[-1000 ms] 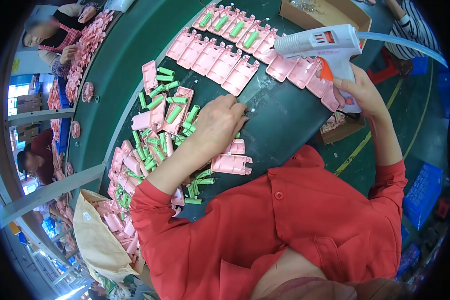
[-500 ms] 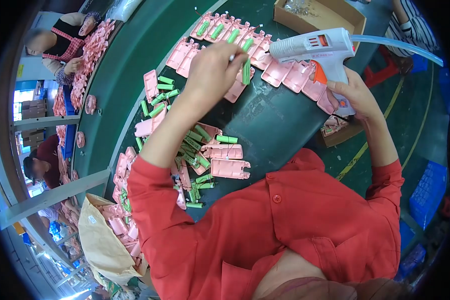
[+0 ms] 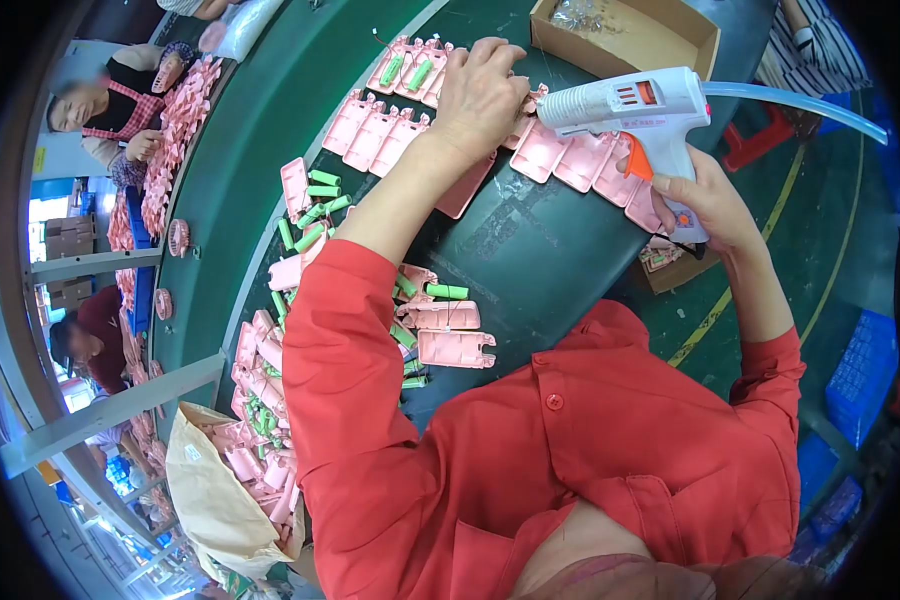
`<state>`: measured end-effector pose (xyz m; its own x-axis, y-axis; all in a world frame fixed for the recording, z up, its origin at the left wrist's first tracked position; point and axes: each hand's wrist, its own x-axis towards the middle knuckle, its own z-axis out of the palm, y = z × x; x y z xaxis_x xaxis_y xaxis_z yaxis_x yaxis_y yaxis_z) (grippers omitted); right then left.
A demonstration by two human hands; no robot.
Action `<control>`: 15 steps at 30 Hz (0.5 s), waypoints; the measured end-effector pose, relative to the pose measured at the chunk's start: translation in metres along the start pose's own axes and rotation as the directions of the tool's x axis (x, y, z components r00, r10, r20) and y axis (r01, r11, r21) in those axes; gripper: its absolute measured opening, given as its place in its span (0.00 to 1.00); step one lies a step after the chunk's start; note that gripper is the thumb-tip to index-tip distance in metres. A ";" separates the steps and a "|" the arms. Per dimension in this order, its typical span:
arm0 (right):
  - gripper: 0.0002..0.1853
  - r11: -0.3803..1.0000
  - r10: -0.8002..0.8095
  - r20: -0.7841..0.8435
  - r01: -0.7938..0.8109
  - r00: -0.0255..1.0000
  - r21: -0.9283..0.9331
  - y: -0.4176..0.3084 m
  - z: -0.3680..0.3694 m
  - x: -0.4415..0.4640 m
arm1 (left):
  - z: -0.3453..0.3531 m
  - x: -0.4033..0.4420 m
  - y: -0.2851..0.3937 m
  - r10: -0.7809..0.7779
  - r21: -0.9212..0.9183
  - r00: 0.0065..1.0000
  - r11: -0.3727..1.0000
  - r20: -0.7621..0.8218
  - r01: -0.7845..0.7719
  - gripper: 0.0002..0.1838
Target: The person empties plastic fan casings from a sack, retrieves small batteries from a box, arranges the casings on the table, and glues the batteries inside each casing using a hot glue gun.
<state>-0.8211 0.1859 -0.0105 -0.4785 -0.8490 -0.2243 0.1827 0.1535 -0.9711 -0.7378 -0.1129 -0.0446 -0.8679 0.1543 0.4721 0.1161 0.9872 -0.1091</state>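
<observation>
My right hand [image 3: 715, 200] is wrapped round the handle of a white glue gun [image 3: 625, 100] with an orange trigger. Its nozzle points left, close to my left hand [image 3: 482, 95]. That hand has its fingers bent down over a row of pink plastic shells; whatever they grip is hidden beneath them. Open pink shells [image 3: 580, 163] lie side by side under the gun. Behind my left hand, a green battery cell [image 3: 419, 74] with thin wires sits in a shell. More shells [image 3: 370, 132] lie left of my wrist.
Loose green cells [image 3: 447, 292] and pink shells [image 3: 455, 349] lie nearer my body. A cardboard box [image 3: 660, 35] stands at the back, and a paper sack [image 3: 210, 490] of pink parts at the left. Co-workers [image 3: 120, 90] sit across the green belt [image 3: 230, 200]. A translucent hose [image 3: 800, 95] trails from the gun.
My left hand has moved up and right, nearer the nozzle; the green cell seen hanging under its fingers is now out of sight. The glue gun stays nearly in place.
</observation>
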 end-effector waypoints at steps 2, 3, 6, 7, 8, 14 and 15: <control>0.21 1.000 -0.005 0.003 0.005 1.000 -0.004 -0.004 0.002 -0.001 | 0.000 0.000 0.001 -0.006 -0.003 1.000 1.000 0.009 0.006 0.05; 0.21 1.000 -0.003 0.003 0.003 1.000 -0.006 -0.005 0.004 -0.001 | 0.000 -0.001 0.001 -0.012 -0.007 1.000 1.000 0.019 0.012 0.06; 0.20 1.000 0.003 -0.022 -0.004 1.000 -0.014 -0.008 0.006 0.001 | -0.006 -0.003 -0.002 -0.068 0.047 0.996 0.996 -0.053 0.070 0.07; 0.19 1.000 -0.007 -0.011 0.007 1.000 -0.012 -0.006 0.004 0.003 | -0.013 -0.004 -0.004 -0.069 0.047 0.996 0.996 -0.056 0.072 0.07; 0.19 1.000 -0.015 0.000 0.015 1.000 -0.008 -0.005 0.003 0.004 | -0.025 -0.007 -0.005 -0.100 -0.005 0.990 0.995 -0.101 0.100 0.08; 0.15 0.999 -0.033 0.008 0.033 0.999 0.003 -0.011 0.014 0.016 | -0.090 -0.055 -0.015 -0.194 -0.150 0.980 0.971 -0.049 0.185 0.04; 0.15 0.999 -0.033 0.012 0.033 0.999 0.002 -0.011 0.014 0.017 | -0.099 -0.065 -0.015 -0.198 -0.149 0.979 0.971 -0.049 0.189 0.04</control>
<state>-0.8190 0.1621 -0.0027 -0.4740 -0.8595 -0.1914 0.1687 0.1247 -0.9777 -0.6359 -0.1341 0.0129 -0.8493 -0.0423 0.5263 0.0207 0.9934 0.1132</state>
